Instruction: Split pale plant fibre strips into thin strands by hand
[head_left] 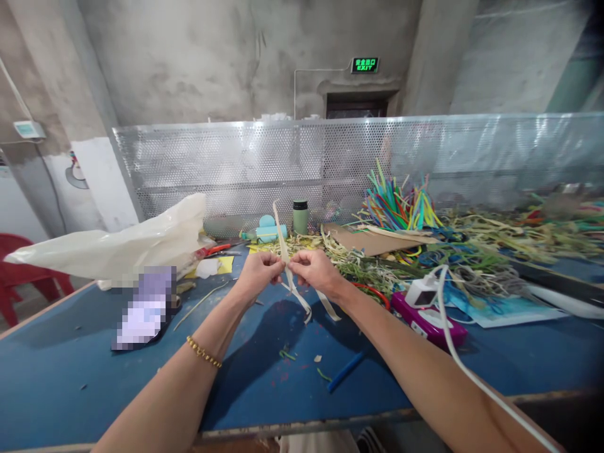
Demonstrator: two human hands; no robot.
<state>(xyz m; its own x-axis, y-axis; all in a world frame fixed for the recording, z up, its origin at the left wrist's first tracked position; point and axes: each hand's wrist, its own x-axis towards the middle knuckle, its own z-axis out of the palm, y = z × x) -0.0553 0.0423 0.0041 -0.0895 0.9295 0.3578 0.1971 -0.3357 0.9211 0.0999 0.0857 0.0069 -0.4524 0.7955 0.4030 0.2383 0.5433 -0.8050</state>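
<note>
Pale, flat strips (282, 239), like straw or husk, cross between my hands above the blue table (189, 384). One end points upward and other ends hang below my fingers. My left hand (261, 273), with a gold bead bracelet on the wrist, pinches the strips from the left. From the right, my right hand (314, 272) pinches them too, fingertips close to the left ones. Exactly how the strips cross is hidden by my fingers. Below on the table lie a short blue tube (345, 372) and small green scraps (287, 355).
Behind my hands stand a green tumbler (300, 218) and a bundle of coloured strips (399, 202). Loose dried strands (476, 233) spread rightward. A purple power box (427, 321) with a white cable (446, 314) sits near my right forearm. Leftward lies a white plastic bag (127, 242).
</note>
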